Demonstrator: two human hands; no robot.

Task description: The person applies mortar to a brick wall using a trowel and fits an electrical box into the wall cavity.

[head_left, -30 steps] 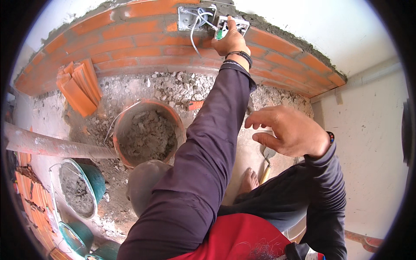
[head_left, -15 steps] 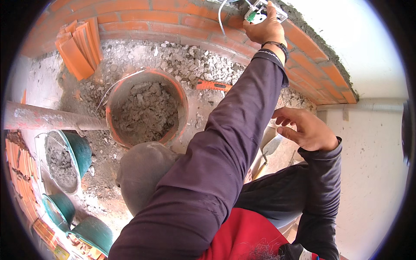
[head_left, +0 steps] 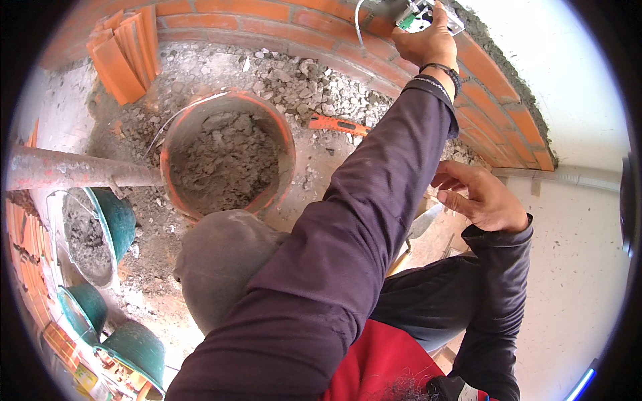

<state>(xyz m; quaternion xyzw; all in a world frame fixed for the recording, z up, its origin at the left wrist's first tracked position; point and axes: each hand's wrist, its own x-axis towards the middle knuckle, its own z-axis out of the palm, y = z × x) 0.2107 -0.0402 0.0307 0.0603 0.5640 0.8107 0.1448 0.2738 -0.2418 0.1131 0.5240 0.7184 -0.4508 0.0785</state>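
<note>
Wall top crowded: left hand point(head_left: 428, 41) is pressed on the box point(head_left: 428, 15) with wires point(head_left: 361, 27) alongside. Open air is left around the right hand point(head_left: 485, 197). Below, ground is blocked by rubble bucket point(head_left: 227, 154), pipe point(head_left: 73, 170), brick stack point(head_left: 127, 50).

A single head-worn fisheye view looks steeply down from above the person's own body. The brick wall point(head_left: 281, 17) curves across the top of the frame, and the rubble-strewn floor point(head_left: 314, 87) lies below it. The left arm fills the centre, close to the lens. A mortar-filled bucket point(head_left: 227, 157) sits at centre left. Straight edges bow near the dark round rim.
</note>
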